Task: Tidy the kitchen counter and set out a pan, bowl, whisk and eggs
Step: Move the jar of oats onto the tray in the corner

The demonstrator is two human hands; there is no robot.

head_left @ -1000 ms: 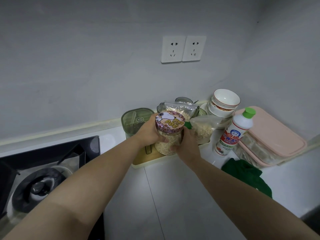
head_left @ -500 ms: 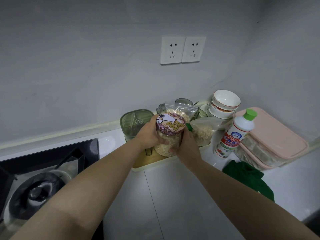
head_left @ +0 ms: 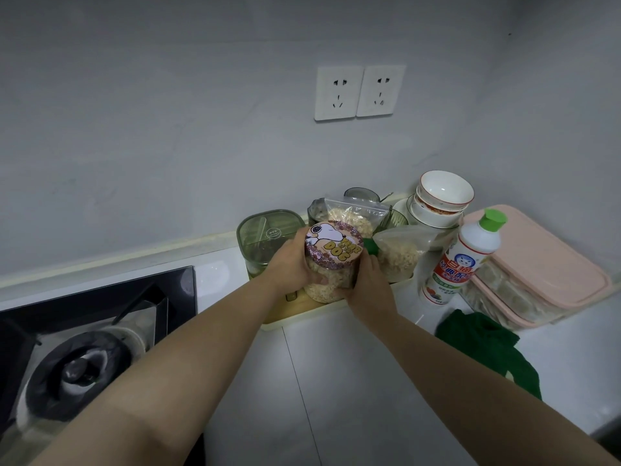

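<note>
kitchen corner, as i watch it through the head camera: both hands clasp a clear jar (head_left: pixel 331 264) of pale flakes, its lid printed with a cartoon dog. the left hand (head_left: pixel 289 264) curls round the jar's left side just under the lid; the right hand (head_left: pixel 369 286) cups its lower right side. the jar stands upright over the front of a pale yellow tray (head_left: pixel 285 322), though i cannot tell whether its base touches it. on the tray behind it i see a green lidded container (head_left: pixel 267 235) and two zip bags (head_left: pixel 400 255) of similar flakes. a stack of white bowls (head_left: pixel 443 196) sits in the back corner, beside the tray. a white bottle (head_left: pixel 460 260) with a green cap stands right of the tray, just beside two pink-lidded boxes (head_left: pixel 544 264). a green cloth (head_left: pixel 487 344) lies crumpled on the white surface (head_left: pixel 336 381). a black hob (head_left: pixel 84 331) is at far left.
</note>
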